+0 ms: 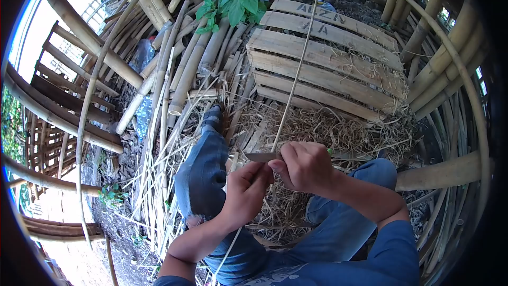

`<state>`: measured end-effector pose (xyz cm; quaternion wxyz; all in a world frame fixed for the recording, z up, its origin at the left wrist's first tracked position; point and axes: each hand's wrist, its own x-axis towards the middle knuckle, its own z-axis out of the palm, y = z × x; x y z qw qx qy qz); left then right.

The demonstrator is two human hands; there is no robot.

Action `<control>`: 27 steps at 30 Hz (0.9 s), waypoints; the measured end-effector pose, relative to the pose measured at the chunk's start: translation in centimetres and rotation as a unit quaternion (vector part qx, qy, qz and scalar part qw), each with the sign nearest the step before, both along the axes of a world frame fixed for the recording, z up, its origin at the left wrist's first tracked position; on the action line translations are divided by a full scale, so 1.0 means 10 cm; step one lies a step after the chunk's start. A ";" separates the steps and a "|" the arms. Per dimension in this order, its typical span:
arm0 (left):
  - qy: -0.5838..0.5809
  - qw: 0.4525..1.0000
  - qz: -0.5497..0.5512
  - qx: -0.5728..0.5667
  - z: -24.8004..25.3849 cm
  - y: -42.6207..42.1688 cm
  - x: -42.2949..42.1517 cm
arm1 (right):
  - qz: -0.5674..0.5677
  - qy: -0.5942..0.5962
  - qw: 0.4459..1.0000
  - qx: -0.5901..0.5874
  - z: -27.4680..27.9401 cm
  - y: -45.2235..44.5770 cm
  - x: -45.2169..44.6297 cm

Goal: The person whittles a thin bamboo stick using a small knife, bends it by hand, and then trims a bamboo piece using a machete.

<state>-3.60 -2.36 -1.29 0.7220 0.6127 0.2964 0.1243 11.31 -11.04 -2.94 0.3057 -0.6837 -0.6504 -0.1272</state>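
Observation:
My right hand [306, 165] is closed round the handle of a knife, whose blade [260, 157] points left across a long thin bamboo strip [294, 85]. Just below the blade, my left hand [247, 189] pinches the same strip. The two hands nearly touch at the fingertips. From there the strip rises away towards the top of the view, and its lower end runs down past my left forearm over my leg. The knife handle is mostly hidden in my right fist.
A slatted wooden crate [323, 47] lies ahead, with shavings [338, 132] before it. Bamboo poles [188, 74] and thin strips lie at the left near a green plant [235, 0]. A thick bamboo pole [444, 172] is at the right. My bent legs frame the work.

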 end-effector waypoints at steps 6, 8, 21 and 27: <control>-0.054 0.993 0.033 0.104 -0.05 -0.04 0.02 | -0.015 -0.038 0.999 0.013 0.01 0.03 0.12; -0.044 0.995 0.023 0.092 -0.01 -0.04 0.00 | -0.031 -0.054 0.998 0.009 0.00 0.06 0.19; -0.020 0.992 -0.082 0.091 -0.04 -0.17 -0.13 | -0.346 0.126 0.928 -0.056 0.11 0.00 1.38; 0.029 0.995 -0.062 -0.077 0.07 -0.01 0.00 | -0.220 0.096 0.966 0.094 0.16 -0.06 0.84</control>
